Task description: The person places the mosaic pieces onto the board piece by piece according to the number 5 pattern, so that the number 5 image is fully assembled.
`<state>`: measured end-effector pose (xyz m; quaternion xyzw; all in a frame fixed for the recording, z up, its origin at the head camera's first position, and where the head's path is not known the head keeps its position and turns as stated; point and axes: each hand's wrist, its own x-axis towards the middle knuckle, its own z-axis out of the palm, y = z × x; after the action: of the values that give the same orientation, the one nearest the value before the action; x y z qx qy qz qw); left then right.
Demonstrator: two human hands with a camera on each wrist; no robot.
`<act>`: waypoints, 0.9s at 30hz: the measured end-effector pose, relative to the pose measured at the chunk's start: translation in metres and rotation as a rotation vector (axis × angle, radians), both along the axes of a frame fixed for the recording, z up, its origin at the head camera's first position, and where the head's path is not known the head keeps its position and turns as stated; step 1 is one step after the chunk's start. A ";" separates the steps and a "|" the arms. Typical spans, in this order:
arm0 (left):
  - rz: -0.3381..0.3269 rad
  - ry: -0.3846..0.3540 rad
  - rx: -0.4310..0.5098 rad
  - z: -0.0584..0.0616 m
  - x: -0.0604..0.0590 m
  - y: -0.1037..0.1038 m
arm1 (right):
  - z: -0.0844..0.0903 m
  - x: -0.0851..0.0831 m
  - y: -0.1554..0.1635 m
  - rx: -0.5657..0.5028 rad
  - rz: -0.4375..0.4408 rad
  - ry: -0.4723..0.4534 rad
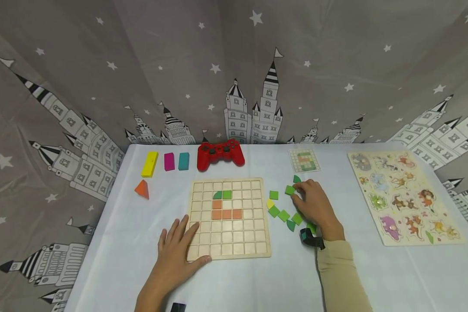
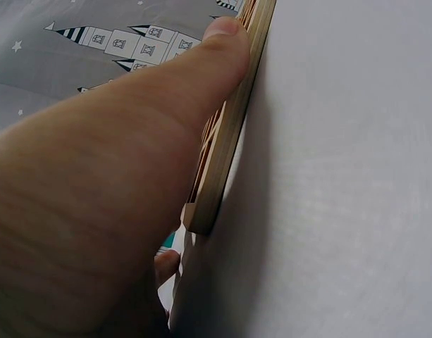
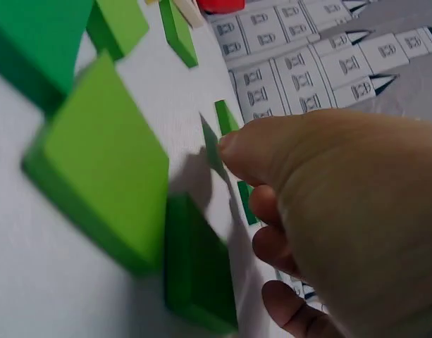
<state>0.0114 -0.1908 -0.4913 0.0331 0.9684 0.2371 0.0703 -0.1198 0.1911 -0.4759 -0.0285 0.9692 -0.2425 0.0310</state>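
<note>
My left hand (image 1: 177, 251) lies flat on the near left corner of a wooden grid board (image 1: 234, 236). In the left wrist view the thumb (image 2: 223, 42) runs along the board's edge (image 2: 226, 141). The board holds two green tiles (image 1: 222, 195) and several orange tiles (image 1: 226, 214). Right of the board, my right hand (image 1: 313, 206) curls over a scatter of loose green tiles (image 1: 284, 215), its fingertips pinching a green square tile (image 1: 290, 190). In the right wrist view the thumb (image 3: 237, 144) touches a thin green piece (image 3: 214, 148), with large green tiles (image 3: 103, 162) close by.
A pattern card (image 1: 304, 160) lies beyond the loose tiles. A red game controller (image 1: 220, 154), yellow (image 1: 150, 164), magenta (image 1: 169, 161) and teal (image 1: 183, 160) blocks and an orange triangle (image 1: 142, 189) sit at the back left. An animal peg puzzle (image 1: 405, 195) lies at the right.
</note>
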 end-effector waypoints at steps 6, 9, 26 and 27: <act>-0.003 -0.004 -0.006 0.001 0.001 0.000 | 0.006 0.001 -0.016 -0.072 0.069 0.075; -0.005 0.006 -0.011 0.001 0.000 -0.001 | 0.009 0.001 -0.029 -0.103 0.106 0.098; -0.001 0.008 -0.017 0.000 0.000 0.000 | 0.014 -0.006 -0.104 -0.116 0.292 0.129; 0.000 0.006 -0.014 0.000 0.000 0.000 | 0.014 -0.006 -0.106 -0.112 0.296 0.126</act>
<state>0.0111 -0.1906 -0.4909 0.0333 0.9703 0.2300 0.0678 -0.1255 0.0851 -0.4618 -0.1876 0.9394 -0.2868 0.0039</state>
